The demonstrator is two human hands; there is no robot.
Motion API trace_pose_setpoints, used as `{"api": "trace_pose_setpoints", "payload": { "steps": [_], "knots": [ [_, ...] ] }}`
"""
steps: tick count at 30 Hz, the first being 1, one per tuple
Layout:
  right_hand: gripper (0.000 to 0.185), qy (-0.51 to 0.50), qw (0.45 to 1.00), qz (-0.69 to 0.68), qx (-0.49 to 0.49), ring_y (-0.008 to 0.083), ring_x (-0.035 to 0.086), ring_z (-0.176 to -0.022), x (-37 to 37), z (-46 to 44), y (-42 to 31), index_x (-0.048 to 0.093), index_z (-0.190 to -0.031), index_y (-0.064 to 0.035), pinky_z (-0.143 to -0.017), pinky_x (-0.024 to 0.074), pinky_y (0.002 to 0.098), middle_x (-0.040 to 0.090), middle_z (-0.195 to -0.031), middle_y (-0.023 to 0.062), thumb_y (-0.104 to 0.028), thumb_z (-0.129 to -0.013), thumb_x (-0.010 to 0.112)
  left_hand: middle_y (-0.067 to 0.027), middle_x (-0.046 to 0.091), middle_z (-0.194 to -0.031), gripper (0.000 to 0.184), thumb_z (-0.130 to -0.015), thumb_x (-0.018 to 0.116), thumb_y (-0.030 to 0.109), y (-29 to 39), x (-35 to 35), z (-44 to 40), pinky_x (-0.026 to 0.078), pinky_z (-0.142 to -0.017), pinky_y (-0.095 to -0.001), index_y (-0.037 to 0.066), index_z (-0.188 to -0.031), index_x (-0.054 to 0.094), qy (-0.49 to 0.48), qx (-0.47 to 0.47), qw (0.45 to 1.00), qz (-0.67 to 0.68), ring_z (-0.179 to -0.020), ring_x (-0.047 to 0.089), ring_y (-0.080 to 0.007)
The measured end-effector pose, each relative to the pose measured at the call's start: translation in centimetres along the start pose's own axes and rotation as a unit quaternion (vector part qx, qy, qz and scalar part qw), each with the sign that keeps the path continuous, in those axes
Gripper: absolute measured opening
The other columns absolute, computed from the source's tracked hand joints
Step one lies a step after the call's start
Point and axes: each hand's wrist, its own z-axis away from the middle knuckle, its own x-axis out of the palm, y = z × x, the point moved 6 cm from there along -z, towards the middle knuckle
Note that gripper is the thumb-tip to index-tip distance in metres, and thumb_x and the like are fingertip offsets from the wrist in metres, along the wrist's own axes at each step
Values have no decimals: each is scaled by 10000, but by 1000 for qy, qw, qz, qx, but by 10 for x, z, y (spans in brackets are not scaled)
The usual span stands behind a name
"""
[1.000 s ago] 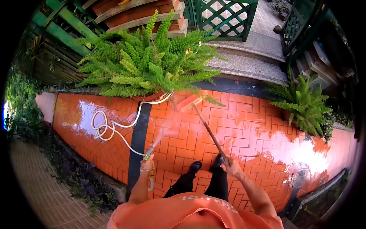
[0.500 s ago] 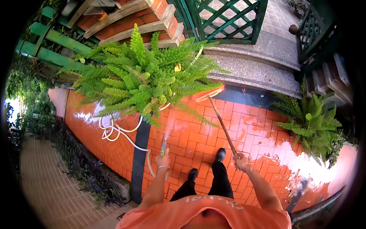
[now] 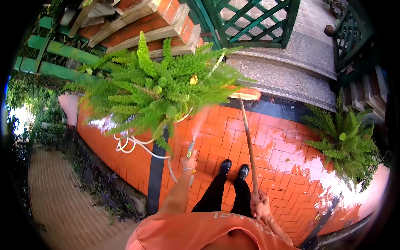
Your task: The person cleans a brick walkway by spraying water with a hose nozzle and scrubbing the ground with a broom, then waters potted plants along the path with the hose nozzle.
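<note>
My left hand (image 3: 189, 161) is closed round a hose nozzle (image 3: 190, 150), and a spray of water comes from its tip toward the large fern. The white hose (image 3: 146, 141) loops over the wet orange tiles (image 3: 225, 133) to the left. My right hand (image 3: 260, 203) is closed on the wooden handle (image 3: 249, 143) of a broom, close to my body. The broom's orange head (image 3: 246, 94) lies on the dark strip at the foot of the steps, beside the fern's right side.
A large fern (image 3: 162, 89) overhangs the tiles. Granite steps (image 3: 283, 79) rise to a green lattice gate (image 3: 254, 23). A smaller fern (image 3: 343, 137) stands at the right. My shoes (image 3: 225, 166) are on the tiles. Purple plants (image 3: 104, 183) line the left edge.
The broom head has moved right and up from the tiles to the foot of the steps. My left hand with the nozzle has moved right, and my right hand has come lower. My feet are closer together.
</note>
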Motion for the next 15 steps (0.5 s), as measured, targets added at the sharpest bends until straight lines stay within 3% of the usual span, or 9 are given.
{"api": "trace_pose_setpoints", "payload": {
  "steps": [2, 3, 8, 9, 15],
  "knots": [
    [149, -15, 998, -8, -56, 106, 374, -310, 10, 10, -4, 475, -942, -49, -260, 292, 257, 402, -510, 9, -198, -932, 488, -8, 448, -468, 381, -792, 713, 285, 1, 5, -6, 350, -345, -257, 55, -571, 504, -15, 4, 1000, 5, -361, 430, -104],
    [90, -10, 998, -16, -59, 82, 327, -339, 17, 18, -10, 482, -912, -58, -294, 277, 245, 369, -546, -11, -146, -925, 486, -10, 454, -474, 376, -789, 716, 289, -1, 6, -9, 356, -346, -260, 51, -582, 512, -29, 2, 1000, 6, -363, 433, -104],
    [113, 11, 998, -43, -50, 66, 319, -338, 15, 56, -21, 481, -919, -42, -296, 277, 243, 358, -506, -34, -154, -929, 474, -16, 481, -485, 393, -791, 705, 348, -5, -2, -21, 379, -354, -264, 47, -599, 540, -43, -6, 999, -26, -381, 463, -109],
    [117, 35, 997, 11, -69, 74, 332, -314, 16, 51, -25, 471, -930, -27, -275, 277, 238, 361, -497, -28, -144, -933, 462, -20, 479, -472, 419, -792, 700, 369, 1, -1, -21, 376, -350, -263, 52, -578, 527, -50, 5, 999, -10, -374, 462, -112],
    [177, 65, 982, 113, -136, 127, 406, -306, 78, -71, -94, 459, -985, -3, -256, 359, 269, 420, -531, 9, -168, -919, 451, -16, 460, -457, 434, -795, 704, 357, 10, 5, -29, 359, -337, -260, 66, -552, 492, -45, 3, 999, -9, -355, 437, -108]
  ]
}}
